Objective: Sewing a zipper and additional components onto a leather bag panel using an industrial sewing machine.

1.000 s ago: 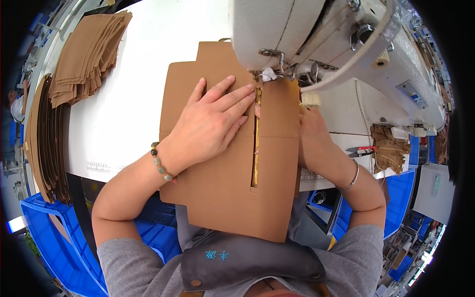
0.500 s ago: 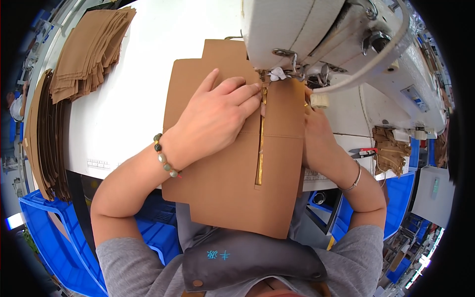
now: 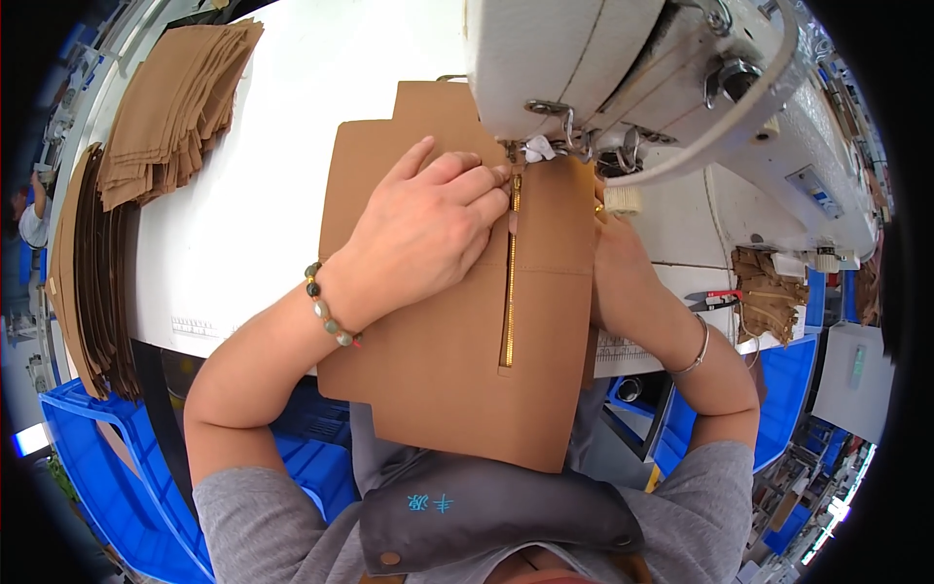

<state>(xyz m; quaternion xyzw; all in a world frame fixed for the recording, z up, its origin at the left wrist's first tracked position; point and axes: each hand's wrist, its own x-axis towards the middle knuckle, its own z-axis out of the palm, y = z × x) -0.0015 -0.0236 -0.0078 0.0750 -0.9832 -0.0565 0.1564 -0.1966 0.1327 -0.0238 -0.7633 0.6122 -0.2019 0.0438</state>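
A brown leather-like panel (image 3: 448, 360) with notched corners lies under the head of a white sewing machine (image 3: 545, 58). Down the panel runs a narrow slot with a gold-toothed zipper (image 3: 511, 292) in it. The slot's far end sits just below the needle and presser foot (image 3: 513, 153). My left hand (image 3: 428, 229) rests on top of the panel, fingers stretched, their tips beside the zipper close to the foot. At the panel's right edge is my right hand (image 3: 623, 263); its fingers are mostly hidden by the panel and the machine head.
Stacked brown pieces (image 3: 180, 107) lie at the far left, with more panels (image 3: 92, 282) standing on edge nearer me. Red-handled snips (image 3: 715, 299) and brown scraps (image 3: 769, 292) are on the right. Blue bins (image 3: 117, 467) stand below the white table (image 3: 253, 195).
Hands and panel keep almost the same place under the needle. The whole view has shifted slightly.
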